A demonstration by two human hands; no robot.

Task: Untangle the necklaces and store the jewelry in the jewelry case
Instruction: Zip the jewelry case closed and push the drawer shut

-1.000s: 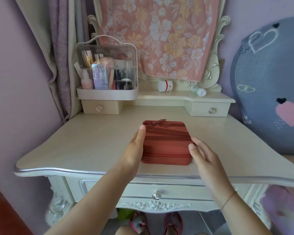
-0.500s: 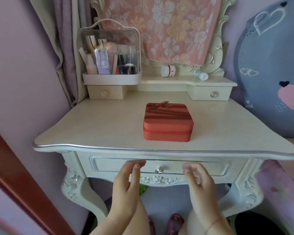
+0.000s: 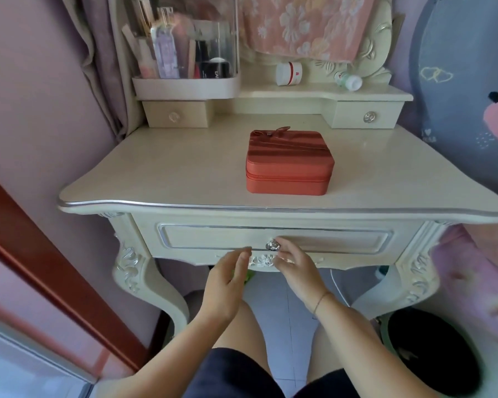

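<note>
**Step in hand.** The person is getting at the front drawer (image 3: 213,237) of the dressing table (image 3: 156,173). This is judged to be a search for the necklaces, none of which is in view. The jewelry case (image 3: 289,163) stands on the tabletop near the front edge, slightly right of centre, zipped shut and well apart from both hands.

**Hands.** The right hand (image 3: 296,264) is at the drawer knob (image 3: 272,245), with its fingers loosely curled and the tips beside the knob. The blur hides whether they grip it. The left hand (image 3: 227,282) hovers just left of the knob, fingers straight and close together, holding nothing.

**Next move, as judged.** Pinch the knob firmly and draw the drawer straight out toward the person.

**Orientation.** The case lies flat, lid up. It is nearly square, and its slightly longer axis runs left to right, parallel with the table's front edge. The zipped front wall faces the person. The bow (image 3: 276,131) sits at the far edge of the lid, left of centre.
</note>
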